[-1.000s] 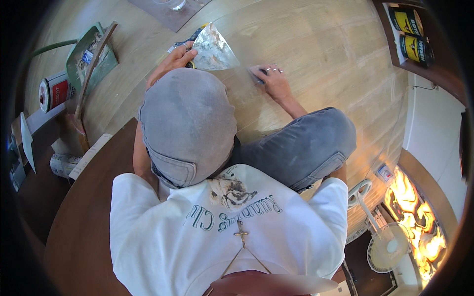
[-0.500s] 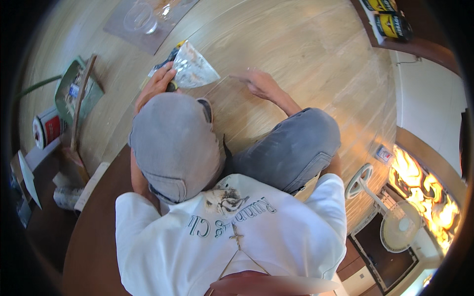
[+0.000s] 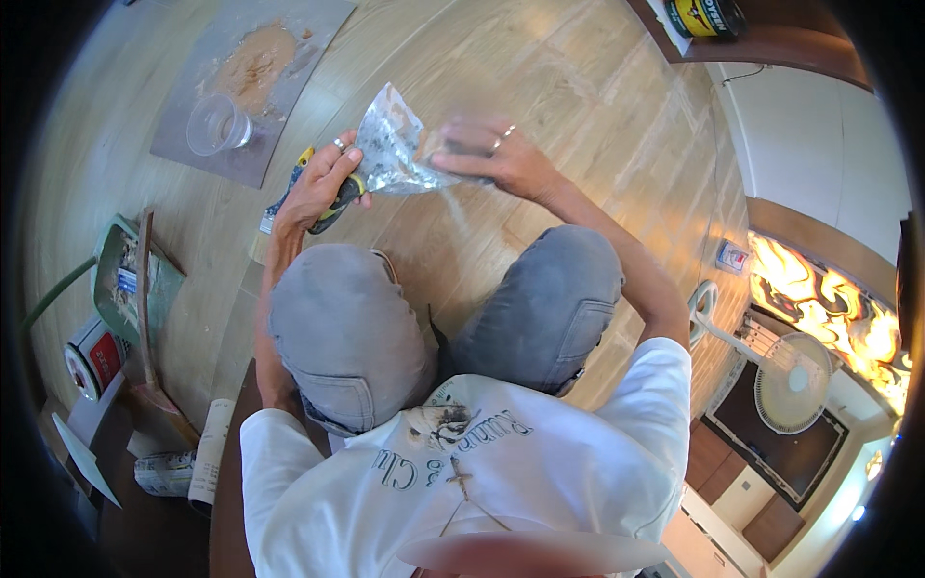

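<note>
The left hand (image 3: 316, 186) is gripping a metal scraper (image 3: 390, 144) beyond the knees (image 3: 352, 308); the right hand (image 3: 506, 162), its hold unclear, is hovering beside it. A plastic cup (image 3: 214, 125) is sitting near beige paste (image 3: 258, 67); a dustpan (image 3: 166, 291) is holding debris (image 3: 129, 254).

A: What is underfoot?
B: A pale brown, wood-look plank floor (image 3: 617, 106), with whitish streaks and a warm orange sheen toward the right.
A: And the sides?
B: Right: a white panelled surface (image 3: 819, 154), a dark brown ledge (image 3: 790, 31) near the upper edge, and a brightly glowing, flame-patterned yellow-orange panel (image 3: 819, 301). Lower left: dark brown furniture (image 3: 226, 525), kind unclear.
</note>
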Demonstrator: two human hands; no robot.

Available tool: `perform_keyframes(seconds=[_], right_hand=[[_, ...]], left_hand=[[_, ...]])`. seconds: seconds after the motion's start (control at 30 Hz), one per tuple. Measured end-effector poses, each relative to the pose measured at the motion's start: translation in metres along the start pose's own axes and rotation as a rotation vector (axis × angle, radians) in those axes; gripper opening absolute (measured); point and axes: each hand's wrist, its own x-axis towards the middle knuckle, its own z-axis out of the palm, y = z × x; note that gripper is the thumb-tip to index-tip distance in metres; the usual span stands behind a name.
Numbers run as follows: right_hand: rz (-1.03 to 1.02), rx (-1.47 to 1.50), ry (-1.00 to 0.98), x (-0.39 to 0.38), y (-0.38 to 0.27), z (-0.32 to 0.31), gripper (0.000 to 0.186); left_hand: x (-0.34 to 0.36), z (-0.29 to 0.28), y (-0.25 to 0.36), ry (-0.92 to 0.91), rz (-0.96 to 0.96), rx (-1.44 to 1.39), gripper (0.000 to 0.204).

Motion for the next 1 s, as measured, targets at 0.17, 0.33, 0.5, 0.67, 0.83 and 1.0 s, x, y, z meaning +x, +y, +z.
perform_keyframes(seconds=[0.17, 0.33, 0.5, 0.67, 0.83, 1.0], right_hand=[[0.481, 0.014, -0.16, -0.036, 0.06, -0.008, 0.052], [1.203, 0.405, 0.133, -0.021, 0.1, -0.031, 0.038], [1.247, 0.586, 0.275, -0.005, 0.112, -0.096, 0.047], [1.305, 0.453, 0.354, -0.034, 0.1, -0.136, 0.044], [1.405, 0.742, 0.449, -0.043, 0.136, -0.121, 0.037], [1.365, 1.348, 0.377, 0.023, 0.173, -0.06, 0.036]], left_hand=[[0.031, -0.021, 0.005, -0.003, 0.052, -0.031, 0.049], [0.033, -0.058, 0.025, 0.148, 0.001, 0.004, 0.066], [0.032, -0.092, 0.073, 0.226, 0.075, 0.113, 0.07], [0.066, -0.095, 0.135, 0.184, 0.242, 0.294, 0.063], [0.074, -0.094, 0.166, 0.284, 0.244, 0.378, 0.053], [0.047, -0.092, 0.217, 0.609, 0.16, 0.285, 0.04]])
